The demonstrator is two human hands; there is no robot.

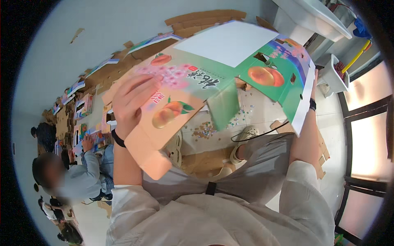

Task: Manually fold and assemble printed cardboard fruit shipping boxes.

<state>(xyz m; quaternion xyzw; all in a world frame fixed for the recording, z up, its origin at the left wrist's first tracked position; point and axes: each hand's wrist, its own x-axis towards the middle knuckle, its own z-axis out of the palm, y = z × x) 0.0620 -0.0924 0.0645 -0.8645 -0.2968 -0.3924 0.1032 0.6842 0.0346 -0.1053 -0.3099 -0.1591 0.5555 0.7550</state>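
A large, partly folded cardboard fruit carton (221,88), printed with peaches and pink blossoms on orange and green panels, is held up in front of me. One panel shows its white side. My left hand (137,100) grips the orange panel, its fingers pressed together over the printed face. At the carton's right edge is my right hand (315,84), closed on the purple and white side panel, with most of its fingers hidden behind the board. Both wrists wear black bands. A green flap hangs down in the middle, and an orange flap sticks out below my left hand.
Colourful small scraps (205,129) lie on the tiled floor between my feet, near a black cable (262,134). Flattened brown cardboard (205,162) is under my legs. Further cartons (84,104) line the left wall, where a person (84,174) sits. A white sink (318,16) stands at far right.
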